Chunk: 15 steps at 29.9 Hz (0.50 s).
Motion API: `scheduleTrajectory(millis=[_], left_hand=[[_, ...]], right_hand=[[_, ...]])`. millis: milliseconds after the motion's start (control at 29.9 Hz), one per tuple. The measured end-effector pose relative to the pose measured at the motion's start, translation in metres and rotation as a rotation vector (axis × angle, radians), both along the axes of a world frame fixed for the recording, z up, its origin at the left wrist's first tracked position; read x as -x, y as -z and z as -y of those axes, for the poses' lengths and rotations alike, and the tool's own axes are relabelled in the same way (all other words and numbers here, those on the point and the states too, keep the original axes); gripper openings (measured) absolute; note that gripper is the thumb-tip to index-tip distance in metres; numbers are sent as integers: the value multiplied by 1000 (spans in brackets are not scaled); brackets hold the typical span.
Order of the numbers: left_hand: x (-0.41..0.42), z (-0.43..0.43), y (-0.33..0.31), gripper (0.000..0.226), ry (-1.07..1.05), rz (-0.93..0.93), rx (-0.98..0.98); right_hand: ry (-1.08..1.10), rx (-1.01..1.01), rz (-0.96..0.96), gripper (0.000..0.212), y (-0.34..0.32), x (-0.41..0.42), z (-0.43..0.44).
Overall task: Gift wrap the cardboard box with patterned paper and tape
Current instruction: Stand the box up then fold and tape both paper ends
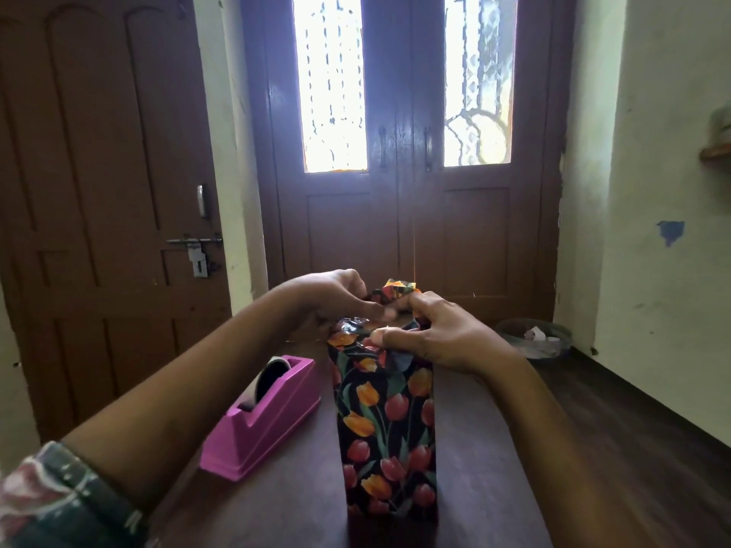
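A pink tape dispenser (pixel 269 413) sits on the dark desk (pixel 277 508) at left, just beside a tall wrapped box (pixel 389 441) that stands upright near the desk's middle, covered in black tulip-patterned paper (pixel 399 288). At the box's top end the person's left hand (pixel 328 298) and right hand (pixel 439 334) meet, the fingers (pixel 379 310) of both curled and pinching the crumpled loose paper there. Farther right, a basket (pixel 534 338) rests on the floor by the wall.
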<state>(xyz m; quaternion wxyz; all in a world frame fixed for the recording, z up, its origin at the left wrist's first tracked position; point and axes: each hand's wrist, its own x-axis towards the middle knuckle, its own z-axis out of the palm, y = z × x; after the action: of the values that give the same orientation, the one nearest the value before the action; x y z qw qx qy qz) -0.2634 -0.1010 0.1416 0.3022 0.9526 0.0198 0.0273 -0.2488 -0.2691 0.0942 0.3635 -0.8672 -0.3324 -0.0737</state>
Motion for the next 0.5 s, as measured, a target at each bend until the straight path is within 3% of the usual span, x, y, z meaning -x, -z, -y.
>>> scheduleTrajectory(millis=[100, 201, 267, 401, 502], left_hand=[[-3, -12, -2, 22, 6, -6, 70], [-2, -29, 0, 7, 88, 15, 285], [-1, -37, 2, 14, 183, 42, 405], [2, -38, 15, 43, 262, -110, 386], [3, -35, 24, 39, 213, -107, 462]], right_hand=[[27, 50, 49, 37, 0, 2, -1], [33, 51, 47, 41, 0, 3, -1], [39, 56, 42, 42, 0, 2, -1], [31, 67, 60, 49, -2, -2, -1], [-16, 56, 3, 47, -8, -7, 5]])
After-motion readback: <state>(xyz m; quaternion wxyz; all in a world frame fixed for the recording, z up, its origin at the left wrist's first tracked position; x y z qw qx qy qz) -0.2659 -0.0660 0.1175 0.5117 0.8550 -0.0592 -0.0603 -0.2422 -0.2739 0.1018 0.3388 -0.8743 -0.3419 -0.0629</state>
